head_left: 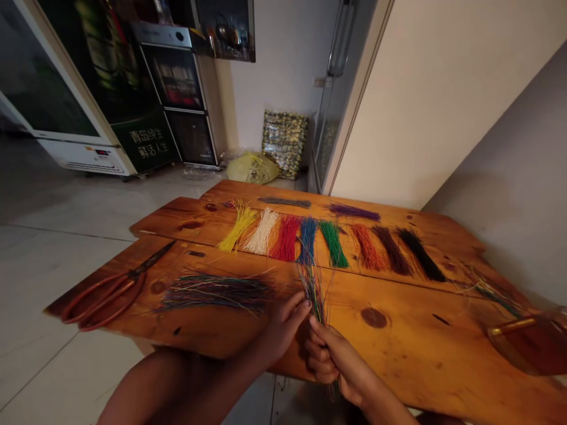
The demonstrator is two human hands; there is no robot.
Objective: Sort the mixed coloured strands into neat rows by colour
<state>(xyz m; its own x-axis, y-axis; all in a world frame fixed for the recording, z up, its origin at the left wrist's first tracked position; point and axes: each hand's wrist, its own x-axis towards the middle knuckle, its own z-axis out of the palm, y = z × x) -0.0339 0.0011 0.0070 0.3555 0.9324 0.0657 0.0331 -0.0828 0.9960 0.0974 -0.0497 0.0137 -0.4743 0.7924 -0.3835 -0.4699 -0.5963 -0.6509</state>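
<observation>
A bundle of thin multicoloured strands [316, 290] is held upright over the front of the wooden table. My left hand [289, 321] pinches its middle between thumb and fingers. Just below and to the right, my right hand [330, 354] is wrapped round the lower part, whose ends hang past the table edge. Behind lie sorted bundles: yellow [238, 227], white [263, 232], red [287, 238], blue [308, 239], green [334, 245], orange [368, 248], brown [393, 251] and black [420, 254]. A mixed dark bundle [217, 292] lies left of my hands.
Red-handled scissors [113, 295] lie at the table's left. Grey [284, 202] and purple [354, 211] bundles lie farther back. A glass container [529, 342] and loose strands [496, 295] are at the right. Beyond the table, a yellow bag [252, 168] is on the floor.
</observation>
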